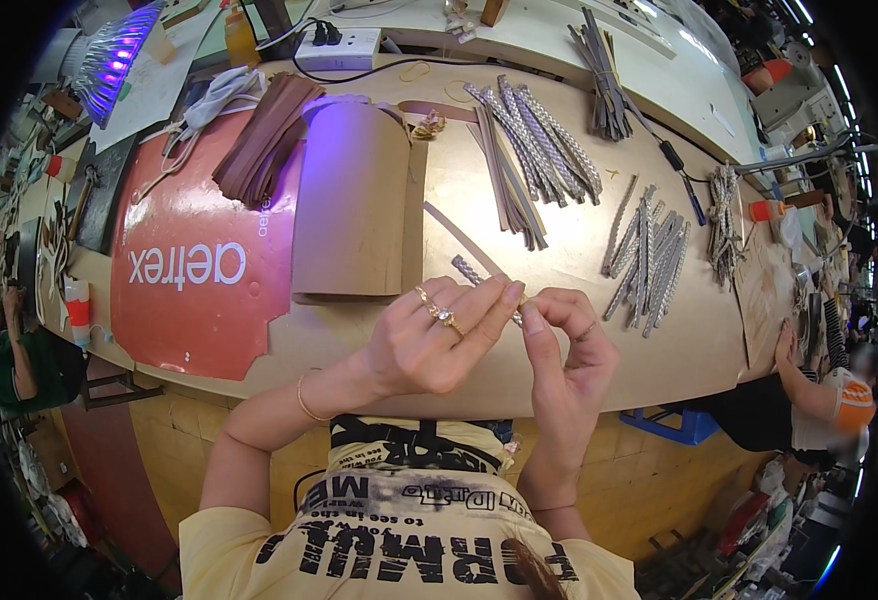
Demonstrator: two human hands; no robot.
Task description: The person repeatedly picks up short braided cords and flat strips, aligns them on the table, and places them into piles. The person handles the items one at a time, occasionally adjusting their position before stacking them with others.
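Note:
Just above the near edge of the table my two hands meet at the fingertips. My left hand (437, 335), with rings on its fingers, is closed on a short silver-grey braided strap (466, 267) and a thin flat brown strip (451, 230); both stick out up and to the left. My right hand (571, 345) pinches the other end of the braided strap between thumb and fingers. The spot where strap and strip meet is mostly covered by my fingers. Right of my hands lies a loose pile of short braided straps (649, 262). Longer braided straps (537, 140) lie farther back beside flat strips (507, 180).
A curved brown board (354, 200) stands left of centre, beside a red cardboard sheet (199, 330) and a brown strip bundle (271, 140). Farther back are a lit lamp (117, 65) and a power strip (339, 48). Other people's arms (804, 385) show at both sides.

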